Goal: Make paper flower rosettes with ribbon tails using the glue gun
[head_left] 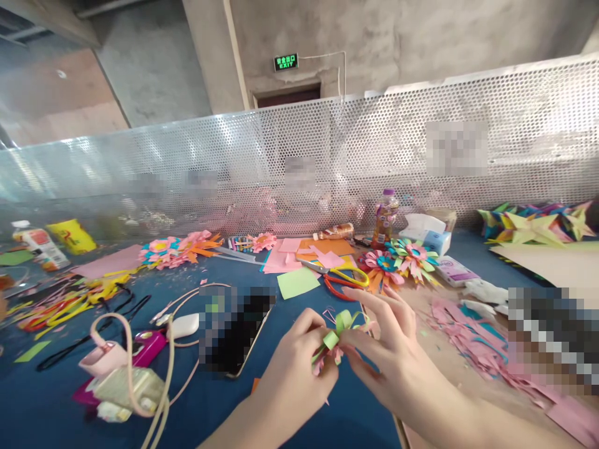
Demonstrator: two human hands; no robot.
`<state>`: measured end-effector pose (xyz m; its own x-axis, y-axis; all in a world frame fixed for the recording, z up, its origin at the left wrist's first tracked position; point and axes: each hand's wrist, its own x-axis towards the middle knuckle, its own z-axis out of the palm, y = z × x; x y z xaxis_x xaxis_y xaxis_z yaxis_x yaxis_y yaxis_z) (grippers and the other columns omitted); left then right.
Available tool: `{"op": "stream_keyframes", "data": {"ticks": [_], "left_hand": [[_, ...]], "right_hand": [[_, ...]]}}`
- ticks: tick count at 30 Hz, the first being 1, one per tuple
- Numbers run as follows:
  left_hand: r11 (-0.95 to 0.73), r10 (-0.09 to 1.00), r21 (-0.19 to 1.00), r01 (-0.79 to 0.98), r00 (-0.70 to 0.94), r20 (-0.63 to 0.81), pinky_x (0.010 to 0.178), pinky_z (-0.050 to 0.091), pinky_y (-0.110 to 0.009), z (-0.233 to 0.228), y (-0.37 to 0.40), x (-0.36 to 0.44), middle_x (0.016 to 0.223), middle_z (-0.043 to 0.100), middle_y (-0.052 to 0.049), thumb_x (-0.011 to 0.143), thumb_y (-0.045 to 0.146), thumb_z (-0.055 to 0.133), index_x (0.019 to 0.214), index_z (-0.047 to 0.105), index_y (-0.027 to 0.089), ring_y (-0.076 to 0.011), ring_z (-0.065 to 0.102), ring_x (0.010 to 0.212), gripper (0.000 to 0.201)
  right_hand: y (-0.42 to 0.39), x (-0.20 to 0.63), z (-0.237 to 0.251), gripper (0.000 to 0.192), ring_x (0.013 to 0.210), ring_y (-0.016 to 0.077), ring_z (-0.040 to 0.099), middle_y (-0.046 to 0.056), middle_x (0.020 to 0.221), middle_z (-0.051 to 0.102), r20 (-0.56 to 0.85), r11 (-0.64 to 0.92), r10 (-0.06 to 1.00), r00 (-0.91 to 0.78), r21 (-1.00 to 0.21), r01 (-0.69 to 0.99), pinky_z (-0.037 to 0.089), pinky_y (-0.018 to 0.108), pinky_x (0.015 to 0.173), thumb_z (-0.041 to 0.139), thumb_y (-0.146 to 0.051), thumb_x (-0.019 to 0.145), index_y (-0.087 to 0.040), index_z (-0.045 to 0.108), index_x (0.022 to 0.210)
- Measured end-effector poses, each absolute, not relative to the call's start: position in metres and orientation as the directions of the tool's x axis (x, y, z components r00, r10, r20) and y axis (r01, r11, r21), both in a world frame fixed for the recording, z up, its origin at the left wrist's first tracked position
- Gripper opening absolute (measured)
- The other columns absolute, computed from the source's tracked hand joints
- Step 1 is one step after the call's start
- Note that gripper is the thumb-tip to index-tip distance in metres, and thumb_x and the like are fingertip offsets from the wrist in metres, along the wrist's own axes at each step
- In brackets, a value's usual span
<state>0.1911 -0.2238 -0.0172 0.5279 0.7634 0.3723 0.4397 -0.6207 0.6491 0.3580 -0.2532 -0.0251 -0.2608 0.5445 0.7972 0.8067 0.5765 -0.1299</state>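
A small paper flower (333,338) with curled green and pink strips is held between my two hands over the blue table. My left hand (306,352) is closed around its left side, fingers bent. On its other side, my right hand (386,340) pinches the strips with thumb and index finger while the other fingers stretch away. Just beyond my hands lie scissors (358,276) with red and yellow handles, beside a light green paper sheet (298,284). A phone (243,333) rests left of my left hand.
Finished paper flowers (412,255) and a drink bottle (386,218) stand at the back before a perforated metal screen (374,149). Pink paper strips (472,337) spread at right. Cables, a pink pouch-like case (103,357) and a white earphone case (185,325) lie at left.
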Motion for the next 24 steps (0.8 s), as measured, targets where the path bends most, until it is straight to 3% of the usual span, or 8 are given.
{"op": "stream_keyframes", "data": {"ticks": [15,24], "left_hand": [[-0.698,0.705,0.558,0.449,0.569,0.423,0.061,0.046,-0.019,-0.0199,-0.2259,0.1907,0.085,0.047,-0.002,0.078,0.003,0.043,0.079,0.051,0.018,-0.0095,0.053,0.069,0.017],[-0.739,0.671,0.483,0.470,0.581,0.460,0.065,0.047,-0.022,-0.0208,-0.2264,0.1909,0.086,0.047,-0.002,0.079,0.004,0.043,0.084,0.052,0.019,-0.0106,0.052,0.070,0.017]], "right_hand": [[-0.2553,0.3553,-0.0252,0.007,0.116,0.0305,0.039,0.009,0.136,0.043,0.819,0.516,0.504,-0.272,-0.033,0.856,0.027,0.054,0.099,0.058,-0.019,0.081,-0.020,0.061,0.088],[-0.2604,0.3536,-0.0237,0.009,0.117,0.0289,0.040,0.009,0.138,0.041,0.795,0.492,0.556,-0.242,-0.080,0.867,0.025,0.052,0.102,0.055,-0.018,0.083,-0.019,0.061,0.089]]}}
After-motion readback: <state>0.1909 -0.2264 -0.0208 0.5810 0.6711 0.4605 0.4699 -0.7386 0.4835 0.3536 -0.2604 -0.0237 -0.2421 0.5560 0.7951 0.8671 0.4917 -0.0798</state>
